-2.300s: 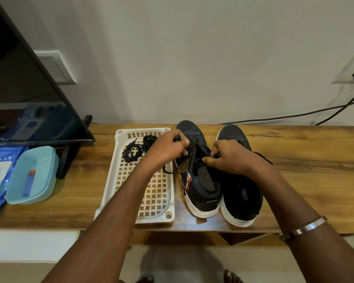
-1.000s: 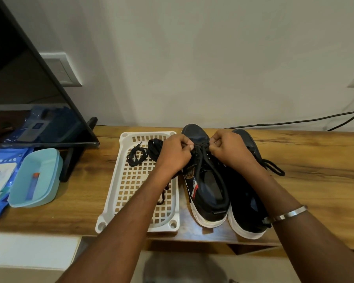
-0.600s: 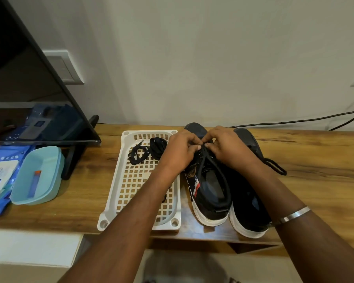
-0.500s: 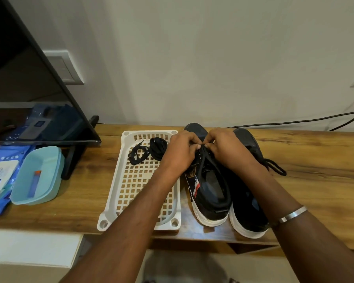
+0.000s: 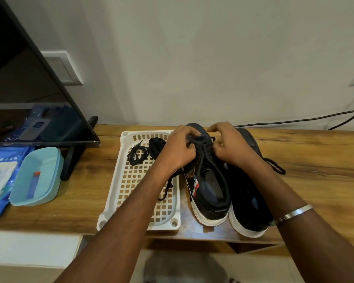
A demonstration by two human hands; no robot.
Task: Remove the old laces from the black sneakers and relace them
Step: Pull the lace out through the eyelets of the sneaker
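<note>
While the black sneakers (image 5: 208,180) stand at centre frame on the table (image 5: 315,160), a lace (image 5: 200,144) is pinched by the left hand (image 5: 178,152). The right hand (image 5: 231,146) is curled on the same lace.

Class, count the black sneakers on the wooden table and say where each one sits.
2. One sneaker stands right beside the white tray, with both hands at its laces. The other sneaker stands against it on the side away from the tray, partly hidden by the right forearm.

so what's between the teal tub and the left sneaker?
Head view: the white lattice tray, with coiled black laces lying in its far end, and bare table on the tub's side. Left sneaker sits right of it.
</note>
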